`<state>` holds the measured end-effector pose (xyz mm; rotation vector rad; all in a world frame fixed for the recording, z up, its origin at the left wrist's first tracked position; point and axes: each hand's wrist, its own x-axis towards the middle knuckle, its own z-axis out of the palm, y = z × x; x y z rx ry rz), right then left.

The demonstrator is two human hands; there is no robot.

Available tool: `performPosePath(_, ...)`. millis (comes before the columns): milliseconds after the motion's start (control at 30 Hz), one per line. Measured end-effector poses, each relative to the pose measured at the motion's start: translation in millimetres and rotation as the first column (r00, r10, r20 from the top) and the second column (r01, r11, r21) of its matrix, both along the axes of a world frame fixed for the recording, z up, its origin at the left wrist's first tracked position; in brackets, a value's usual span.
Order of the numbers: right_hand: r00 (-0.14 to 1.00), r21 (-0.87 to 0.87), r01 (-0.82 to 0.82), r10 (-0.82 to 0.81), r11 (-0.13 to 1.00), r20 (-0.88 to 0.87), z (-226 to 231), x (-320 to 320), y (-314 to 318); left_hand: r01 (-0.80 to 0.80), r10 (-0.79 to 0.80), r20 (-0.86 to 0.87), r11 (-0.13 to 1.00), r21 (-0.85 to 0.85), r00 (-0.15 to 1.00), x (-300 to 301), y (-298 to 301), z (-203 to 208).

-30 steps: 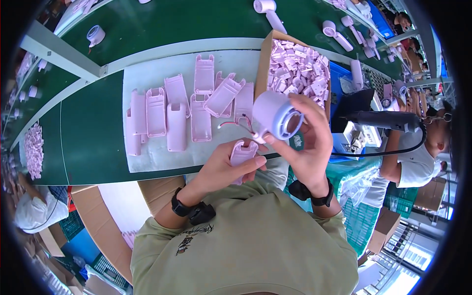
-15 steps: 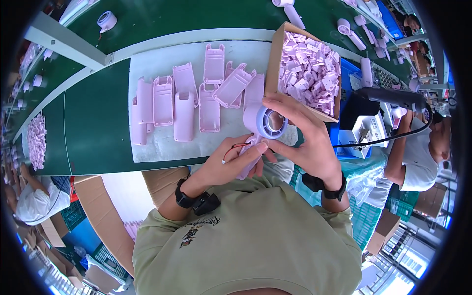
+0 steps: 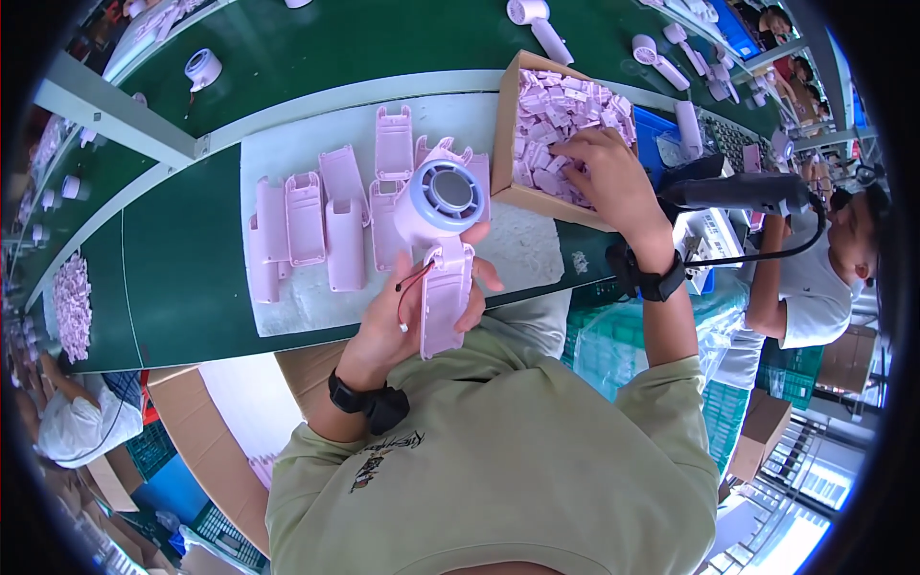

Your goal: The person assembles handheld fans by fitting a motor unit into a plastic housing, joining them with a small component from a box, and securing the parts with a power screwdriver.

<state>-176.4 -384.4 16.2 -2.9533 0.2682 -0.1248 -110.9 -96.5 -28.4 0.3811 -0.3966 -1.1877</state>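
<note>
A pale pink handheld fan (image 3: 443, 216) with a round vented head and a lilac ring is in my left hand (image 3: 388, 311). My fingers wrap round its handle, whose inner side lies open toward me. Red and black wires (image 3: 412, 280) with a small white plug dangle beside the handle. My right hand (image 3: 618, 182) reaches into a cardboard box (image 3: 502, 144) of small pink plastic parts (image 3: 546, 120). Its thumb and forefinger are apart, with the fingertips at the pile. Several pink handle shells (image 3: 306, 220) lie on a white mat (image 3: 522, 240) beyond my left hand.
A black tool (image 3: 738, 192) with a cable juts in at the right, above a white box (image 3: 714, 240). Several more fans (image 3: 661, 62) lie on the green bench behind a metal rail (image 3: 345, 103). A pile of pink parts (image 3: 72, 302) sits far left. A co-worker (image 3: 815, 287) is at right.
My right hand has left the fan and moved right and away into the parts box. My left hand still holds the fan, its head now turned more upward.
</note>
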Motion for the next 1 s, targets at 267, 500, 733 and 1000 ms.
performPosePath(267,0.977,0.134,0.050,-0.076,0.990,0.197,22.9,-18.5,11.9,-0.101,0.065,0.292,0.989,0.110,0.954,-2.0,1.7,5.6)
performPosePath(500,0.852,0.324,-0.350,0.155,0.879,0.500,37.5,-32.3,101.3,-0.058,-0.002,0.375,0.987,0.148,0.927,0.0,-2.1,-0.7)
performPosePath(733,0.825,0.170,-0.407,0.281,0.898,0.491,10.5,-28.3,124.3,-0.144,-0.022,0.461,0.936,0.321,0.887,-5.7,5.7,1.4)
performPosePath(1000,0.823,0.081,-0.392,0.310,0.916,0.477,4.9,-39.7,129.8,-0.116,0.003,0.287,0.918,0.380,0.958,-14.7,3.5,12.0)
